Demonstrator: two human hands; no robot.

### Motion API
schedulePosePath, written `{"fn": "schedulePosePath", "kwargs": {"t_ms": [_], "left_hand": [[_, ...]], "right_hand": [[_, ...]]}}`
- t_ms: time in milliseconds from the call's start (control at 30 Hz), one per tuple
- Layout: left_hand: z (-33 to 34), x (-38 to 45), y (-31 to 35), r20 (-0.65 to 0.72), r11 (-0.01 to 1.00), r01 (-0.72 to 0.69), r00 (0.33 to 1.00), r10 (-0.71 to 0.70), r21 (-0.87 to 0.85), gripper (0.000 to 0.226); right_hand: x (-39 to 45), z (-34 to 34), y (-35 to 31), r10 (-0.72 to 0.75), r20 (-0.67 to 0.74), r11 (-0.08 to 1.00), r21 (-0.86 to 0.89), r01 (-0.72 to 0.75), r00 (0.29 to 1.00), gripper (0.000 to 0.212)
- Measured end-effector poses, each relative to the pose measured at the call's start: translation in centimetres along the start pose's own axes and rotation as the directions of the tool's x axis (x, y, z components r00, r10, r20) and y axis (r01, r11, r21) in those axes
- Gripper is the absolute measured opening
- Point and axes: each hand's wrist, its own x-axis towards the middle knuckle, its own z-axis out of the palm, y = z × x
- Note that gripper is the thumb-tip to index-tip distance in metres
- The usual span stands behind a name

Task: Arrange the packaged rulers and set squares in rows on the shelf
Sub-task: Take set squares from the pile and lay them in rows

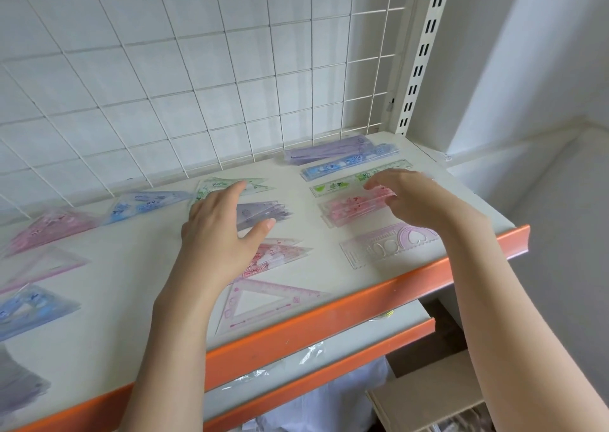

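Neither grip holds anything: the left hand point(219, 230) rests with spread fingers on the purple set squares point(263, 215), and the right hand point(413, 197) hovers, fingers relaxed, at the pink rulers point(354, 209). Both stacks lie mid-shelf point(329, 303), right of centre. Step in hand appears to be row alignment; next, square each stack parallel to its neighbours.

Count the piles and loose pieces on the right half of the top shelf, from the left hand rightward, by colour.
Purple: 2, back ruler pile, set square pile
Blue: 1, ruler pile
Green: 2, ruler, set square pile
Pink: 4, ruler pile, stencil ruler, set square pile, loose set square
Total: 9
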Motion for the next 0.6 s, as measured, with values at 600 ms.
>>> {"fn": "schedulePosePath", "kwargs": {"t_ms": [600], "left_hand": [[-10.8, -9.8, -14.7, -0.2, 0.989, 0.139, 0.972, -0.125, 0.056, 0.05]], "right_hand": [[-4.9, 8.4, -26.1, -0.341, -0.227, 0.907, 0.176, 0.383, 0.912, 0.03]]}}
